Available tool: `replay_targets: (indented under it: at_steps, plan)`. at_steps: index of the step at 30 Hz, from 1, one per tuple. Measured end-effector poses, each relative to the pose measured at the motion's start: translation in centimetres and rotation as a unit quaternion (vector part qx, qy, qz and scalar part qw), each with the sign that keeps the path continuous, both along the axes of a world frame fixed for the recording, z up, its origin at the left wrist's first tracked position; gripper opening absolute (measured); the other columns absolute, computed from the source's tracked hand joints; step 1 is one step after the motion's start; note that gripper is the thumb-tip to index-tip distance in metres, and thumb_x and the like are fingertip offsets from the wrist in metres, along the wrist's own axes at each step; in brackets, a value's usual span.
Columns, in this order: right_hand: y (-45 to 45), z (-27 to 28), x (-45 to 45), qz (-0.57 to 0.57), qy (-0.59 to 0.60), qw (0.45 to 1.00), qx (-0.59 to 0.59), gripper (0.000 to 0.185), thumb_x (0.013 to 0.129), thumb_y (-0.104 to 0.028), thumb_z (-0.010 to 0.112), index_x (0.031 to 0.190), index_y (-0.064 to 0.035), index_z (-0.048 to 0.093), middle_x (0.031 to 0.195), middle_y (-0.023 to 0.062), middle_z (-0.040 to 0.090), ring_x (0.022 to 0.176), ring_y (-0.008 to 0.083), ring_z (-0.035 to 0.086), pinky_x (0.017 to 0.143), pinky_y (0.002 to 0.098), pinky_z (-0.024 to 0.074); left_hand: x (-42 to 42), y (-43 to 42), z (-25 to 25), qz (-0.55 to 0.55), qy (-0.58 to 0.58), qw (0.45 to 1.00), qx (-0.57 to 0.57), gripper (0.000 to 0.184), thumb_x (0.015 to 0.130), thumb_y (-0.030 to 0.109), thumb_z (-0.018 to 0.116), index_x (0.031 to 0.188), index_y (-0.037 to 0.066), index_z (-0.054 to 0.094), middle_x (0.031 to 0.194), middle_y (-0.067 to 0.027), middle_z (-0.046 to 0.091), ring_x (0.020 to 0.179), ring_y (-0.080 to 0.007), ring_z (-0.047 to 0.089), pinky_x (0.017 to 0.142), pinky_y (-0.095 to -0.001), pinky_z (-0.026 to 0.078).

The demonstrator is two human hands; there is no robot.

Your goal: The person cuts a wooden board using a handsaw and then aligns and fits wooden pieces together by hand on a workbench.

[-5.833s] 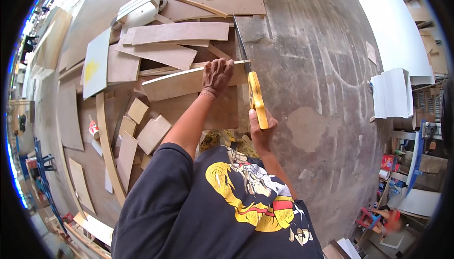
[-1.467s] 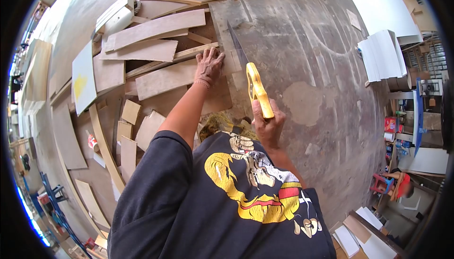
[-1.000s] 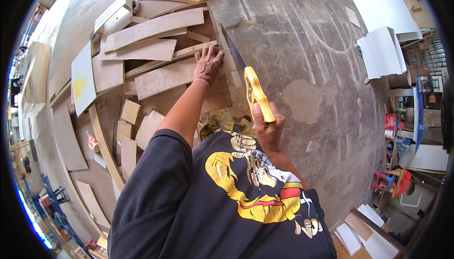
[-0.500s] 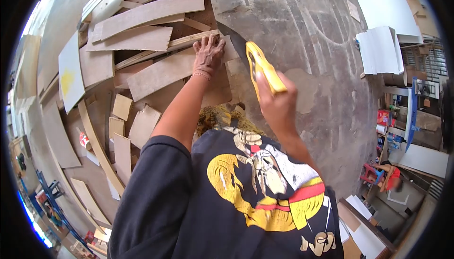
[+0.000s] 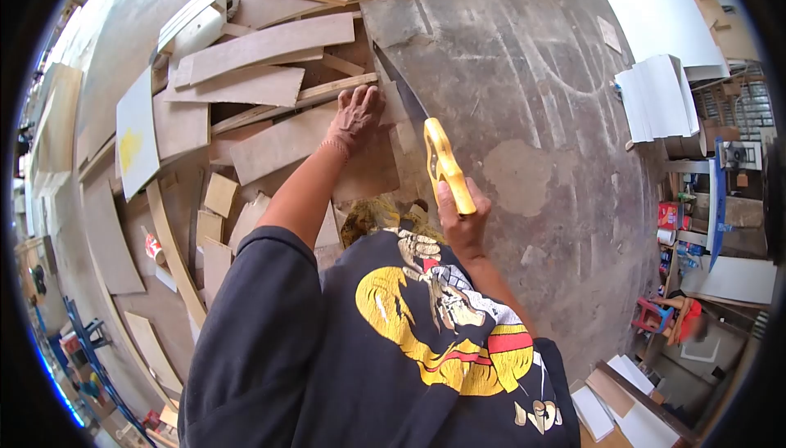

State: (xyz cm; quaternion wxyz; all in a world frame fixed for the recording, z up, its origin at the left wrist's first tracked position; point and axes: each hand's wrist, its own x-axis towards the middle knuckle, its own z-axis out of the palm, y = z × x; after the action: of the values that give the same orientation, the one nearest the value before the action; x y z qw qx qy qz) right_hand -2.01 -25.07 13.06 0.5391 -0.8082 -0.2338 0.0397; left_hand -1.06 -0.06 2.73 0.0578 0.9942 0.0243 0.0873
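A handsaw with a yellow handle (image 5: 435,147) and a dark blade (image 5: 407,84) is gripped in my right hand (image 5: 467,220). Its blade slants up and left, passing beside the end of a long wooden strip (image 5: 315,96). My left hand (image 5: 359,117) is closed over that strip near its right end, fingers bent over the edge, so part of the wood is hidden. Below the left forearm's wrist lies a flat plywood board (image 5: 278,139). Whether the saw teeth touch the wood I cannot tell.
Several plywood offcuts (image 5: 270,43) are heaped to the left, with a white board marked yellow (image 5: 137,133). White sheets (image 5: 657,98) lie at the right on the concrete floor (image 5: 532,104). A person in red (image 5: 686,321) is at the far right.
My right hand has drawn the saw back, down toward my body. My left hand stays on the strip. The view has shifted slightly.
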Motion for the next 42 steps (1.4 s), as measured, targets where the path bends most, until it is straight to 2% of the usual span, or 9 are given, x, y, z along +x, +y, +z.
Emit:
replay_targets:
  at_steps: [5, 8, 12, 19, 26, 29, 31, 36, 42]
  plan:
    - [-1.5, -1.4, -0.1, -0.007, 0.173, 0.980, 0.094, 0.015, 0.084, -0.012, 0.061, 0.077, 0.0002, 0.057, 0.058, 0.0123, 0.052, 0.047, 0.0252, 0.054, 0.046, 0.0335, 0.0397, -0.3, 0.2, -0.4, 0.014, -0.047, 0.999, 0.002, 0.058, 0.078, 0.046, 0.061, 0.120, 0.008, 0.049, 0.117, -0.0110, 0.042, 0.116, -0.0289, 0.037, 0.093, -0.0462, 0.028]
    - [-3.3, -5.5, -0.1, 0.004, 0.039, 0.999, 0.037, 0.014, 0.084, -0.012, 0.061, 0.078, -0.0005, 0.057, 0.056, 0.0097, 0.052, 0.046, 0.0209, 0.054, 0.045, 0.0327, 0.0399, -0.1, -0.1, 0.5, 0.038, 0.026, 0.999, 0.006, 0.061, 0.080, 0.049, 0.058, 0.123, 0.007, 0.047, 0.122, -0.0097, 0.042, 0.118, -0.0266, 0.037, 0.092, -0.0486, 0.029]
    - [-2.9, -5.3, -0.8, -0.028, 0.094, 0.992, 0.080, 0.014, 0.084, -0.012, 0.061, 0.076, -0.0008, 0.057, 0.057, 0.0136, 0.051, 0.048, 0.0291, 0.055, 0.045, 0.0349, 0.0406, -0.1, 0.2, -0.1, 0.031, 0.010, 0.999, 0.002, 0.062, 0.080, 0.051, 0.057, 0.122, 0.007, 0.048, 0.125, -0.0095, 0.041, 0.118, -0.0263, 0.037, 0.090, -0.0478, 0.031]
    - [-1.8, 7.7, -1.8, -0.001, 0.029, 0.999, -0.045, 0.019, 0.083, -0.011, 0.064, 0.073, 0.0007, 0.053, 0.055, 0.0162, 0.050, 0.046, 0.0289, 0.052, 0.045, 0.0346, 0.0392, -0.4, 0.1, -0.4, 0.025, -0.020, 0.999, 0.028, 0.061, 0.078, 0.050, 0.060, 0.120, 0.007, 0.050, 0.124, -0.0094, 0.042, 0.117, -0.0273, 0.039, 0.095, -0.0467, 0.029]
    - [-3.6, 11.6, -2.0, 0.005, 0.101, 0.990, -0.096, 0.017, 0.084, -0.007, 0.062, 0.073, 0.0028, 0.053, 0.053, 0.0126, 0.048, 0.046, 0.0152, 0.049, 0.045, 0.0316, 0.0367, -0.1, 0.4, -1.7, 0.010, -0.053, 0.998, 0.034, 0.058, 0.082, 0.049, 0.056, 0.120, 0.006, 0.051, 0.124, -0.0103, 0.043, 0.117, -0.0271, 0.039, 0.095, -0.0465, 0.029]
    - [-2.8, 10.9, -1.0, -0.007, 0.107, 0.994, -0.035, 0.015, 0.084, -0.007, 0.061, 0.075, 0.0033, 0.055, 0.054, 0.0137, 0.048, 0.047, 0.0158, 0.048, 0.045, 0.0313, 0.0370, 0.2, 0.4, -2.2, 0.003, -0.061, 0.998, 0.023, 0.057, 0.083, 0.048, 0.055, 0.120, 0.005, 0.051, 0.124, -0.0107, 0.043, 0.117, -0.0268, 0.038, 0.096, -0.0464, 0.028]
    - [1.3, 7.7, 1.7, 0.009, 0.071, 0.992, -0.106, 0.013, 0.083, -0.007, 0.062, 0.078, 0.0035, 0.057, 0.058, 0.0150, 0.052, 0.048, 0.0229, 0.051, 0.048, 0.0336, 0.0386, -0.1, -0.4, 1.0, 0.024, 0.056, 0.998, -0.013, 0.059, 0.084, 0.049, 0.053, 0.122, 0.004, 0.050, 0.128, -0.0078, 0.040, 0.121, -0.0255, 0.034, 0.097, -0.0479, 0.027]
    - [1.7, 7.8, 2.1, 0.021, 0.118, 0.987, -0.111, 0.013, 0.083, -0.009, 0.061, 0.079, 0.0029, 0.057, 0.060, 0.0163, 0.053, 0.051, 0.0292, 0.052, 0.049, 0.0362, 0.0398, -0.2, -0.3, -0.3, 0.024, 0.009, 1.000, 0.013, 0.058, 0.083, 0.048, 0.054, 0.121, 0.004, 0.051, 0.126, -0.0083, 0.043, 0.120, -0.0248, 0.036, 0.095, -0.0471, 0.028]
    - [-4.2, 0.5, -0.3, 0.015, 0.122, 0.992, -0.012, 0.013, 0.084, -0.012, 0.061, 0.082, 0.0011, 0.060, 0.064, 0.0125, 0.054, 0.055, 0.0238, 0.056, 0.051, 0.0349, 0.0414, -0.2, 0.0, -0.1, 0.018, -0.026, 0.999, -0.004, 0.062, 0.079, 0.046, 0.061, 0.122, 0.004, 0.049, 0.124, -0.0092, 0.044, 0.119, -0.0250, 0.040, 0.096, -0.0475, 0.029]
